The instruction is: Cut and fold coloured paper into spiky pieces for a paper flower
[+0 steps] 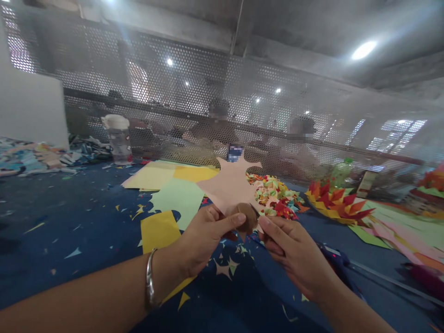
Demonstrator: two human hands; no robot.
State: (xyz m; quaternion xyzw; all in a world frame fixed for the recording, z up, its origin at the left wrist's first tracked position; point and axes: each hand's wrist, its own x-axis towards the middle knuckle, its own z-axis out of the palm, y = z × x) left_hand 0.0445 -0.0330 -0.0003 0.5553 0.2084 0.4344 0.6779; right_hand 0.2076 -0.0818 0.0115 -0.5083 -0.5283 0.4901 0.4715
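Observation:
A pale pink sheet of paper [231, 185] with curved notches cut along its edges is held up in front of me. My left hand [211, 236] grips it from the left, thumb pressing a round brown disc [247, 218] flat against its lower part. At the disc's right side, my right hand [286, 243] pinches the paper's edge between thumb and fingers. Whether that hand holds anything else is hidden. Beneath the hands, small star-shaped paper scraps [224, 268] lie on the dark blue table [104, 273].
Yellow sheets [159, 229] and a notched pale green sheet [178, 199] lie left of centre. Behind my right hand is a heap of coloured paper bits [277, 196]. A red-orange paper flower [336, 203], a bottle [342, 173] and a glue gun [333, 256] are at right; a lidded cup [119, 138] stands back left.

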